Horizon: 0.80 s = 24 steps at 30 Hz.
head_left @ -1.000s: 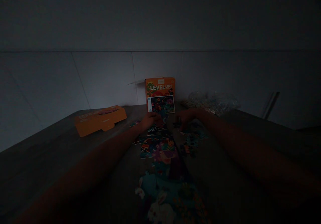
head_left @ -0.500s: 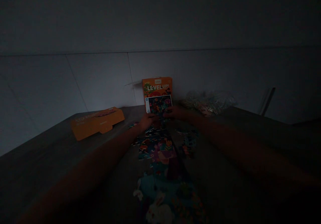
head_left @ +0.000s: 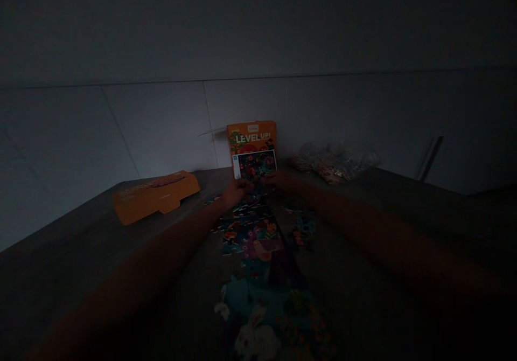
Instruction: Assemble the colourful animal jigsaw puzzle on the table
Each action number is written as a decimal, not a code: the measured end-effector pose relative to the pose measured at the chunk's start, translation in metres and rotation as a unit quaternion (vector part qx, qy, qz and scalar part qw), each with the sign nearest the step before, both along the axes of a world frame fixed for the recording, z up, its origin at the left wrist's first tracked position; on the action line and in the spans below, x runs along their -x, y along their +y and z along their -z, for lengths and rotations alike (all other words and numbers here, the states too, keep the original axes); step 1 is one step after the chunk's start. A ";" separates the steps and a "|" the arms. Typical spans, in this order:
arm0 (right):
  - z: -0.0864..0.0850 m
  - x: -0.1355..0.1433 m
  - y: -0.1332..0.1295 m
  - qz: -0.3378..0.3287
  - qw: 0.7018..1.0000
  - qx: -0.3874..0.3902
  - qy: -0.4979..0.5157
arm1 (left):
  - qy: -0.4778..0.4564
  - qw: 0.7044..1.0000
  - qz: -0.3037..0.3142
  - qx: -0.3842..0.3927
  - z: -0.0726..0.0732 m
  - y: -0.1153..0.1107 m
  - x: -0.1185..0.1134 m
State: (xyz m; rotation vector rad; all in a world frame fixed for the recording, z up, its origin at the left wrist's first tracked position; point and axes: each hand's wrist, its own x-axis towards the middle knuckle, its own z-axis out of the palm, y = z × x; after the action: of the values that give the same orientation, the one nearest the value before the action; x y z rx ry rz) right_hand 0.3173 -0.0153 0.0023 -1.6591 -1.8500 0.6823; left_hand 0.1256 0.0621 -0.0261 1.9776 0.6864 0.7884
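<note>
My left hand (head_left: 236, 191) reaches to the far end of the puzzle, its fingers curled together in front of the picture card (head_left: 256, 165). Opposite it, my right hand (head_left: 278, 180) is closed at the card's lower right corner. Small dark puzzle pieces (head_left: 252, 196) lie between and below the hands; dimness hides what the fingertips grip. Towards me runs the joined part of the jigsaw puzzle (head_left: 262, 296), showing a white rabbit and a teal patch. Loose clusters of pieces (head_left: 302, 229) lie to its right.
An orange box (head_left: 252, 136) marked "LEVEL UP!" stands against the wall behind the card. To the left lies an orange cardboard lid or sleeve (head_left: 157, 196). A clear plastic bag (head_left: 337, 161) with contents rests at the back right of the dark table (head_left: 92, 231).
The view has shifted slightly. Both hands stay by the card's lower edge, with the fingers moving a little; the left hand looks more curled.
</note>
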 end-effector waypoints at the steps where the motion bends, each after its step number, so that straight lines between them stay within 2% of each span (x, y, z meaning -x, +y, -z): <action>1: -0.005 -0.004 -0.001 0.005 1.000 0.008 -0.016 | 0.003 1.000 0.000 -0.004 -0.001 0.000 0.000; 9: -0.053 -0.030 -0.018 0.018 0.975 0.122 -0.183 | 0.066 0.995 0.001 -0.076 -0.001 -0.001 0.000; 13: -0.090 -0.038 -0.033 0.009 0.975 0.098 -0.198 | 0.108 0.982 0.008 -0.155 -0.002 -0.006 -0.001; 18: -0.134 -0.040 -0.068 -0.006 0.977 0.052 -0.205 | 0.152 0.956 0.012 -0.250 -0.002 -0.010 -0.002; 24: -0.167 -0.025 -0.112 -0.051 0.979 -0.012 -0.198 | 0.184 0.931 0.011 -0.316 -0.001 -0.011 -0.002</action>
State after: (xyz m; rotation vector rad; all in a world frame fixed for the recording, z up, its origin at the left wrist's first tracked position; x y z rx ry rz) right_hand 0.3423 -0.1275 0.1691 -1.7920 -2.2217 0.3841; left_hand 0.1274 0.0510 -0.0251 2.7629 0.6728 0.6810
